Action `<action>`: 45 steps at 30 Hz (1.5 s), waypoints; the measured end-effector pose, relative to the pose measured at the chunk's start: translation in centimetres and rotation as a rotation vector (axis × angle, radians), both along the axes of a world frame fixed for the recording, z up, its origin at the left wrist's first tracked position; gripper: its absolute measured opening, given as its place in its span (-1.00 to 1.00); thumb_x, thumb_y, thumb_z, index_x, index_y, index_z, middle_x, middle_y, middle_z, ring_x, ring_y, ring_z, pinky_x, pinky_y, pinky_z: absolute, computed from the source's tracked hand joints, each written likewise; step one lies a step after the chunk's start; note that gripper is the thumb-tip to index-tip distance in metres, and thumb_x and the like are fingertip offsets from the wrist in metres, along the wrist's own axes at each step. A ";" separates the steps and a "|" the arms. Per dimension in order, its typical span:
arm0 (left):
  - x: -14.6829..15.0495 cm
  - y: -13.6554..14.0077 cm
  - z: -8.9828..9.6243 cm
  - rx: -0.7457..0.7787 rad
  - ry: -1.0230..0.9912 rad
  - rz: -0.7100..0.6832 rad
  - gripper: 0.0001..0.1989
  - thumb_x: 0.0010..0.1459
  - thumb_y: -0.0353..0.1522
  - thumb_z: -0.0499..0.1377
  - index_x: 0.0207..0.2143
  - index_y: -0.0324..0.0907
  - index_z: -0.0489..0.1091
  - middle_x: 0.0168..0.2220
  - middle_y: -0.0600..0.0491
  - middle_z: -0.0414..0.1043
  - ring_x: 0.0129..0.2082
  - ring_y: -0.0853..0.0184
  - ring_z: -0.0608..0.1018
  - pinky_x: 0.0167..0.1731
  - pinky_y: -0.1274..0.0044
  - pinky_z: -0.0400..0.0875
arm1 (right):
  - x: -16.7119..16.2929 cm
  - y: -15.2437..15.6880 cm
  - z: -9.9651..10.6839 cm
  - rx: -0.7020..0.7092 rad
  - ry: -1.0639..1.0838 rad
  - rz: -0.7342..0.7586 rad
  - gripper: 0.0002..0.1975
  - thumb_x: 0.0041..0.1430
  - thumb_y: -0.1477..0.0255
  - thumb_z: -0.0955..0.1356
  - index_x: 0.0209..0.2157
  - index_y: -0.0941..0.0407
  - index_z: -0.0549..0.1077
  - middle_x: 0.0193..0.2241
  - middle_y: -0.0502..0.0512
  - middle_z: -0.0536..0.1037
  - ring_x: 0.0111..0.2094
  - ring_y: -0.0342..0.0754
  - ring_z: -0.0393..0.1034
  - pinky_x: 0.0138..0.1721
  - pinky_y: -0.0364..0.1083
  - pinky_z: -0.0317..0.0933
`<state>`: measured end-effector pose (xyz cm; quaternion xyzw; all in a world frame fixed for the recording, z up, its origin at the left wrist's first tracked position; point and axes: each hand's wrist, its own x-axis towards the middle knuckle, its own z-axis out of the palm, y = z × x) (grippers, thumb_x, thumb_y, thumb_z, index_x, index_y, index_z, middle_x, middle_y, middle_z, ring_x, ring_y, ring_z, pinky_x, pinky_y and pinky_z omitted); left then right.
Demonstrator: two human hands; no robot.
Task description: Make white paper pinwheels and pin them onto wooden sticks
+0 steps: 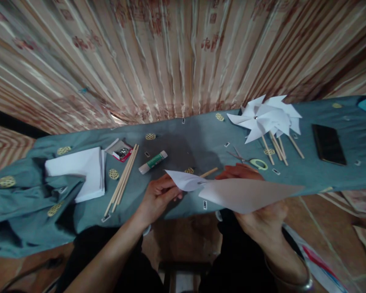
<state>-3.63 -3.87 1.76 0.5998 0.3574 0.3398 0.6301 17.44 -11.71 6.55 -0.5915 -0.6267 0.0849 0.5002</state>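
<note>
A white paper pinwheel is held edge-on between my hands, over the front edge of the cloth-covered table. My left hand is closed in a pinch at its left side, under a curled blade. On the right, my right hand grips it from behind and below; the wide blade hides most of those fingers. From behind the paper a wooden stick pokes out; whether it is joined to the paper is hidden. Just past my right fingers lie scissors with light green handles. A glue stick rests beyond my left hand.
Several wooden sticks lie at left, beside an opened small box of metal pins and stacked white paper. Finished pinwheels are piled at the back right, near a dark phone. A curtain hangs behind the table.
</note>
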 end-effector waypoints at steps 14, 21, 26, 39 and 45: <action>0.1 -0.1 0.4 -0.015 -0.009 -0.023 -0.53 0.09 0.02 0.30 -0.56 -0.21 0.53 -0.58 0.08 0.38 -0.60 0.46 0.36 -0.59 0.60 0.25 | 0.2 -0.3 -1.3 -0.022 0.040 -0.008 -0.68 0.13 0.48 0.42 -0.05 -0.01 0.46 -0.22 0.05 0.66 -0.10 0.11 0.55 0.11 0.23 0.36; 0.1 -0.1 0.1 0.001 -0.038 -0.030 -0.56 0.09 0.00 0.31 -0.55 -0.19 0.54 -0.60 0.07 0.40 -0.62 0.46 0.36 -0.62 0.60 0.25 | 0.3 -0.2 -1.6 -0.025 0.070 -0.009 -0.64 0.10 0.52 0.42 -0.04 0.00 0.48 -0.19 0.07 0.66 -0.07 0.11 0.55 0.10 0.20 0.37; 0.0 -0.1 0.2 0.020 -0.075 -0.023 -0.64 0.12 -0.07 0.32 -0.51 -0.18 0.57 -0.59 0.08 0.41 -0.61 0.47 0.38 -0.61 0.62 0.27 | 0.1 -0.3 -0.9 -0.055 0.062 -0.054 -0.65 0.06 0.51 0.44 -0.08 0.00 0.52 -0.21 0.06 0.68 -0.08 0.12 0.56 0.10 0.17 0.38; 0.0 -0.3 0.0 0.141 0.035 0.076 -0.91 0.13 -0.38 0.30 -0.33 -0.08 0.65 -0.38 0.06 0.49 -0.51 0.48 0.49 -0.51 0.64 0.41 | 0.0 2.2 -2.1 -0.316 0.605 -0.107 -0.64 -0.09 0.33 0.52 -0.19 0.07 0.54 -0.32 0.08 0.69 -0.31 0.05 0.60 -0.28 -0.02 0.48; 0.0 -0.1 -0.4 0.170 0.071 0.071 -0.90 0.14 -0.37 0.28 -0.36 -0.13 0.63 -0.36 0.04 0.49 -0.50 0.46 0.49 -0.50 0.63 0.40 | 0.1 2.7 -2.7 -0.355 0.672 0.010 -0.57 -0.06 0.30 0.53 -0.12 0.06 0.50 -0.27 0.08 0.70 -0.29 0.02 0.60 -0.25 -0.04 0.49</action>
